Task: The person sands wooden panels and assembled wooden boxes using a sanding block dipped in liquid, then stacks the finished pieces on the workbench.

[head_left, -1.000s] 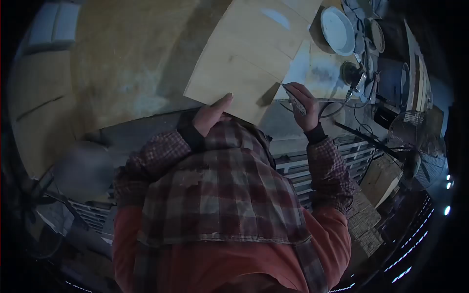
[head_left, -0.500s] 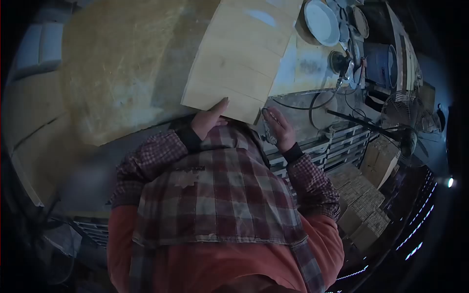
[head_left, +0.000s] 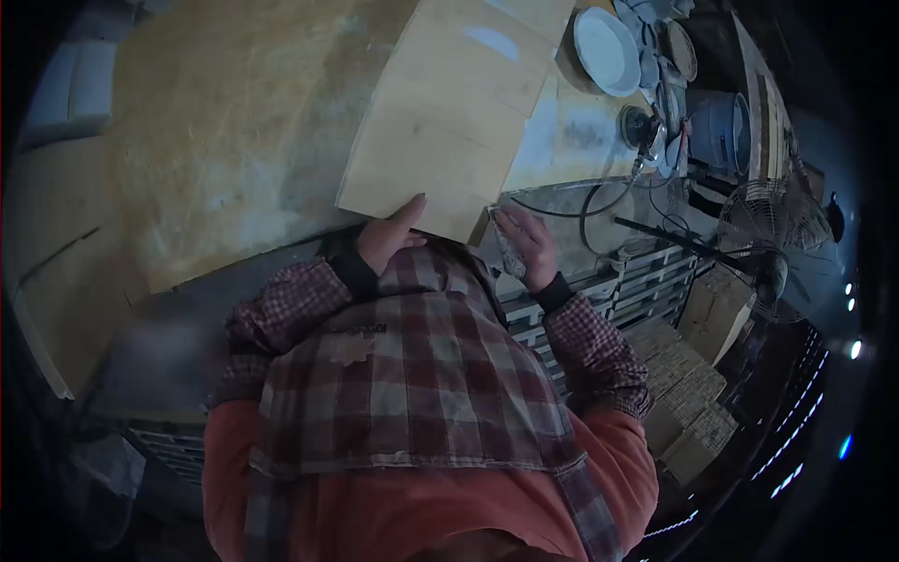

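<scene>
A long pale wooden board lies across the worktable, its near end at the table's edge above the plaid apron. My left hand grips the near left part of that end, thumb on top and fingers underneath. At the near right corner, my right hand is closed around a crumpled greyish sheet, which looks like sandpaper and is pressed to the board's side edge.
The worn worktable extends left. At the right are a white basin, an air tool with a hose, a blue bucket and a fan. Slatted pallets and stacked blocks are lower right.
My right hand has moved down along the board's right edge to the near corner. My left hand stays on the near end. The view has shifted slightly.
</scene>
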Available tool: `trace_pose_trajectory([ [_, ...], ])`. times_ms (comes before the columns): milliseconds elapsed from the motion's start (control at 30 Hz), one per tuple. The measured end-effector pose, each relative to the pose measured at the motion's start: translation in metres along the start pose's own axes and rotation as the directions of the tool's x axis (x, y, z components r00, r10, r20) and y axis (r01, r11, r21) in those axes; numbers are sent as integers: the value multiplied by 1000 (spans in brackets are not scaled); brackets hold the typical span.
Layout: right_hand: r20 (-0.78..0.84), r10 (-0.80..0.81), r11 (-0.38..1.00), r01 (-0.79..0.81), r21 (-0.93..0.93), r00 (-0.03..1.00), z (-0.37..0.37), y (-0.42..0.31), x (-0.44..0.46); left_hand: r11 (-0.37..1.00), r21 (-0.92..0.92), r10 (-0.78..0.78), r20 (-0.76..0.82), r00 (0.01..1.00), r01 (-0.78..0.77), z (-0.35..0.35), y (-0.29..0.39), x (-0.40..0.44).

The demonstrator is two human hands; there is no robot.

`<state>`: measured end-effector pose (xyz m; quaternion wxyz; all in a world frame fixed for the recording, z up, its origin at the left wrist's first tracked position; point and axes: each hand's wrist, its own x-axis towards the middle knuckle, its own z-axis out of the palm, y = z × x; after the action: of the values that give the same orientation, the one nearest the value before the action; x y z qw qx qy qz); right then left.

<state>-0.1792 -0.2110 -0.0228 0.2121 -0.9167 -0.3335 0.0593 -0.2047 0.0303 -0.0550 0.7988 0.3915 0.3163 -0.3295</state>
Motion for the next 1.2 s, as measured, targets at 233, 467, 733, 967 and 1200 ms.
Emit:
trace_pose_trajectory([
  [233, -123, 81, 997, -79, 24, 989, 15, -8, -1, 995, -81, 66, 77, 995, -59, -3, -4, 5],
  [467, -212, 11, 998, -23, -55, 977, 23, 2, -1, 995, -100, -5, 118, 993, 16, -6, 1, 3],
  [733, -56, -23, 998, 20, -58, 998, 20, 12, -16, 979, -171, 132, 128, 983, -109, -21, -22, 22],
  [967, -15, -97, 991, 98, 90, 995, 3, 12, 12, 995, -95, 40, 53, 998, -35, -5, -4, 5],
  [1200, 70, -146, 966, 127, 227, 987, -6, 24, -3, 989, -112, 101, 81, 992, -91, -9, -13, 10],
])
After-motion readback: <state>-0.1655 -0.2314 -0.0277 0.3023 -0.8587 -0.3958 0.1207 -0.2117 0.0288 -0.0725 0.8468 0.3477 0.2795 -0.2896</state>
